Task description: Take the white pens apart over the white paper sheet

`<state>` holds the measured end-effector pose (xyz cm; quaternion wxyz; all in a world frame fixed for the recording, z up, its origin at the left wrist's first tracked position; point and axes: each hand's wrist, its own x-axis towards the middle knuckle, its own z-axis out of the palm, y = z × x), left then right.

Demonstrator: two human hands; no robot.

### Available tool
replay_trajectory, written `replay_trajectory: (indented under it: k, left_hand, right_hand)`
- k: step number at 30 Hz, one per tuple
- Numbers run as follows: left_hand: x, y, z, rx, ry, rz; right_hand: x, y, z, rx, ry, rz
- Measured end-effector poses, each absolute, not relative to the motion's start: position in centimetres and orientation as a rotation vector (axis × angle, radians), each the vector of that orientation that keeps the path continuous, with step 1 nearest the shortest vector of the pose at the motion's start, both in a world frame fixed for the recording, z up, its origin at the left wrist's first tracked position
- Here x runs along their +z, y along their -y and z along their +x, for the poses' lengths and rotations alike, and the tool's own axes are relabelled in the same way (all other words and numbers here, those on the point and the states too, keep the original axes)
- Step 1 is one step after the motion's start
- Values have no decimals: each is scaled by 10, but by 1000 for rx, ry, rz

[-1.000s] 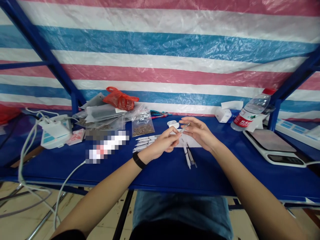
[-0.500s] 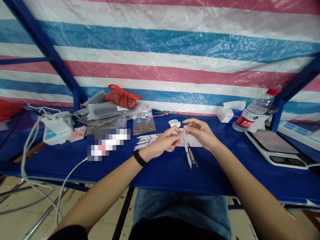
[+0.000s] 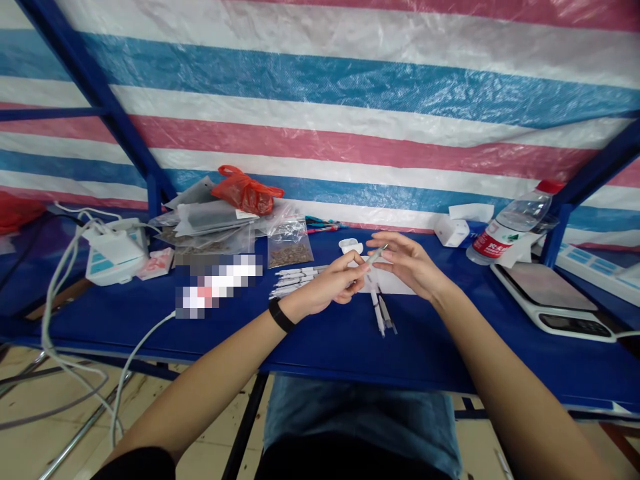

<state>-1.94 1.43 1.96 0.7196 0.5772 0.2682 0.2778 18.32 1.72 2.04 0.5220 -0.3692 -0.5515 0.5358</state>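
Observation:
My left hand, with a black band at its wrist, pinches a slim, pale pen-like piece between thumb and fingertips. The piece slants up to the right, its grey tip free. Around that tip my right hand is open, fingers apart and curved; whether a fingertip touches the piece I cannot tell. Below the hands, a white pen and a slim grey-and-clear piece lie partly over a white paper sheet. Several white pens lie side by side left of my left hand, which covers their right ends.
Behind the hands sits a small white open case. Plastic bags and a red bag are heaped at back left. On the right stand a bottle and a scale. A white cable hangs over the front edge.
My right fingers have come off the piece and spread, moving slightly right. More of the piece now shows above my left fingertips. My left hand has barely moved.

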Motion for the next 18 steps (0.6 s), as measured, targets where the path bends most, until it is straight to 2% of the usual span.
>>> replay_trajectory:
  k: [4, 18]
  left_hand:
    - [17, -15, -19, 620, -626, 1275]
    - [16, -16, -20, 573, -603, 1286]
  right_hand:
    - [18, -20, 181, 1206, 1315, -974]
    - [18, -25, 188, 1080, 1148, -895]
